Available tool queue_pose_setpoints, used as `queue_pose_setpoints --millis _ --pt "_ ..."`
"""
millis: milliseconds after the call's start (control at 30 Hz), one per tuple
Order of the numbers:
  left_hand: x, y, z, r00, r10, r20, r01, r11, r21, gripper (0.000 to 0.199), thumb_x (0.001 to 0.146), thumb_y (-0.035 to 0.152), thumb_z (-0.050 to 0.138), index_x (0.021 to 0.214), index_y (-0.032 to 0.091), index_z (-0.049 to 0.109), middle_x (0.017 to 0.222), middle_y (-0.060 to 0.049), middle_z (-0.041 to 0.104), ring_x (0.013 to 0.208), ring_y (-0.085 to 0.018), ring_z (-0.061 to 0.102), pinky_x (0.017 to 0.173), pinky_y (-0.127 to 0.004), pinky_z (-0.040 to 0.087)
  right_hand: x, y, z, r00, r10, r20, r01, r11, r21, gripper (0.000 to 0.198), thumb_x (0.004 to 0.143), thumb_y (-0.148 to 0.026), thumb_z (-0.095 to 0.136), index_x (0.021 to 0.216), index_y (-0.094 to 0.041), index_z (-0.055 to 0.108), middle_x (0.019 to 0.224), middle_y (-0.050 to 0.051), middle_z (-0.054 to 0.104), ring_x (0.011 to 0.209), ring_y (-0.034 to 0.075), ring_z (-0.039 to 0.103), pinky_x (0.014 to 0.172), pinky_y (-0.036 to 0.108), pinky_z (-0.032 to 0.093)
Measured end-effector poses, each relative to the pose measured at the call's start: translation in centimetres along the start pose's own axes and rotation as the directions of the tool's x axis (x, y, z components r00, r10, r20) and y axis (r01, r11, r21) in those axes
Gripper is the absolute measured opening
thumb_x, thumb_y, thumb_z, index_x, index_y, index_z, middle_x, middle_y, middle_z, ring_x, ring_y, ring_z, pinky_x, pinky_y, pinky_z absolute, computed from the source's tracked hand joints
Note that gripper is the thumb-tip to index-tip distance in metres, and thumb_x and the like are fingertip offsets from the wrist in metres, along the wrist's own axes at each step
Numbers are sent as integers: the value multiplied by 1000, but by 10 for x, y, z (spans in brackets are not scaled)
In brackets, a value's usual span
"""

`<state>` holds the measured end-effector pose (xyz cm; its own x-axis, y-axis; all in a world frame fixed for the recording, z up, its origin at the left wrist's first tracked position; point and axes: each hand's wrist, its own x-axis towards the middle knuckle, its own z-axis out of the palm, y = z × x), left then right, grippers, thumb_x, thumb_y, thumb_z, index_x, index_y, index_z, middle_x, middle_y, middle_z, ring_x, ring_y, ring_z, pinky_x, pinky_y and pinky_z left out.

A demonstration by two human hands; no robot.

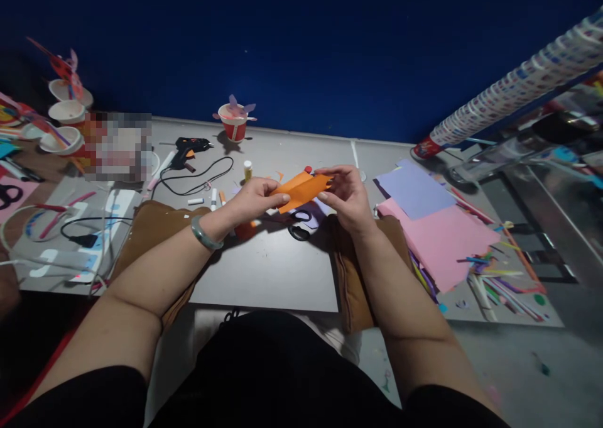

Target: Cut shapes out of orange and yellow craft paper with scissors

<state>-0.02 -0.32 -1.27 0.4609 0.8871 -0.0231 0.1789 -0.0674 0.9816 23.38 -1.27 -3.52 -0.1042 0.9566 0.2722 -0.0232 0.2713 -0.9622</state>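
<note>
Between my two hands a piece of orange paper (301, 190) is held up above the table, with a crease or fold along it. My left hand (258, 198) pinches its left end between thumb and fingers. At the right end, my right hand (347, 197) grips the paper with thumb below and fingers above. Just beneath the paper lie black-handled scissors (298, 232), their blades partly hidden. Purple paper scraps (320, 214) lie beside them. A small bottle with a white cap (247, 169) stands near my left hand, and marker pieces (213, 199) lie close by.
A black glue gun (188, 153) with its cord lies at the back left. Behind it stands a red paper cup (234, 125). Purple sheets (414, 188) and pink sheets (447, 239) lie right, near a long stack of cups (518, 79). A power strip (110, 227) sits left.
</note>
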Motion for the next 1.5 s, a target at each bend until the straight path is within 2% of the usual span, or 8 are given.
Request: queue_pose_setpoints --millis 267,400,500,633,800,900,1300,1500 --pt "1 -5 -2 995 21 94 -20 1000 -9 33 81 41 70 63 15 59 58 0 53 53 -9 47 50 -22 34 -3 -6 4 974 119 192 -125 992 20 36 67 -47 88 88 -20 75 87 3 76 81 19 70 82 35 58" --pt "1 -6 2 994 -24 105 37 992 -118 34 68 39 84 79 15 63 71 -2 62 61 -11 59 53 -22 45 -4 -11 8 988 119 95 -119 993 -6 35 68 -49 87 76 -18 72 70 1 70 65 14 63 66 28 54" --pt "-2 -8 9 998 -34 61 47 973 -225 51 59 33 91 96 17 60 79 -2 66 67 -14 66 58 -23 52 -6 -13 12 996 93 16 -91 994 -58 38 69 -52 85 71 -18 68 61 -2 62 57 10 54 57 24 47" --pt "-4 -10 18 997 39 -65 -59 936 -348 79 59 29 92 125 24 48 90 -2 71 74 -15 71 66 -24 56 -8 -12 15 997 -6 -75 0 997 -75 38 72 -53 83 72 -19 66 63 -3 61 56 10 52 56 25 46" --pt "-5 -12 24 976 187 -108 -210 942 -261 41 71 36 85 100 16 66 90 -4 70 76 -14 68 70 -25 54 -8 -7 16 986 -98 -137 89 993 -73 35 77 -51 81 72 -21 63 62 -4 59 56 11 53 58 26 48" --pt "-6 -10 24 954 243 -174 -268 953 -140 28 78 39 80 89 14 71 80 -5 70 73 -14 64 68 -26 52 -8 -6 17 986 -117 -122 114 993 -37 37 68 -50 87 80 -22 66 72 -2 65 65 13 61 63 27 54" --pt "-11 -4 26 921 230 -314 -252 967 -32 31 81 44 76 72 17 65 72 -2 68 69 -13 61 67 -27 48 -12 -16 24 994 -40 -102 36 998 -45 32 72 -49 84 81 -21 72 74 1 72 66 16 67 68 33 61" --pt "-9 -5 26 918 206 -339 -252 963 -95 34 77 41 80 70 17 58 70 -1 67 67 -12 63 65 -26 49 -12 -15 23 994 -8 -112 2 999 -46 37 73 -56 82 72 -21 69 67 1 70 63 16 66 66 33 59"
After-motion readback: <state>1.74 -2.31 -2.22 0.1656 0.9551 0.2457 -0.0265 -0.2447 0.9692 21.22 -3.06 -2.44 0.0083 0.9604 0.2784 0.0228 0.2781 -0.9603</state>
